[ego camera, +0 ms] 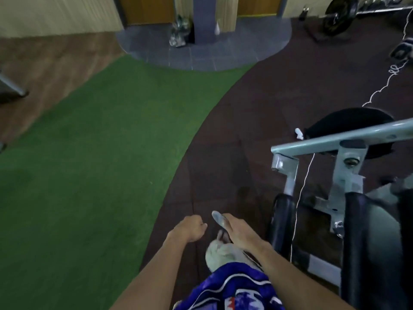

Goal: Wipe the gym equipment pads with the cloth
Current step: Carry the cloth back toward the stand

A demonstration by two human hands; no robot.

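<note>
A: How many hands do you count?

B: Two. The left hand [192,227] is curled into a loose fist holding nothing, over the dark rubber floor [257,121]. The right hand [234,229] is just beside it, closed around something grey that sticks out past its fingers.

A: Is that the cloth?

B: I cannot tell. The grey tip is blurred. A pale bundled cloth [220,256] shows just under the right wrist, against the blue patterned shorts [237,289] at the bottom edge. Whether the hand grips it is hidden by the forearm.

A: And the pads?

B: Two dark upright pads: one near [281,222], just right of the right hand, and a bigger one [355,242] toward the right edge, cut off at the bottom. A third dark strip at the far right edge is too cropped to name. One grey metal frame [335,139] carries them.

A: Anything else?

B: One white cord [299,204] hanging between the pads, one green turf strip [100,142] on the left, one barbell plate [339,15] in the top right corner, blurred.
</note>
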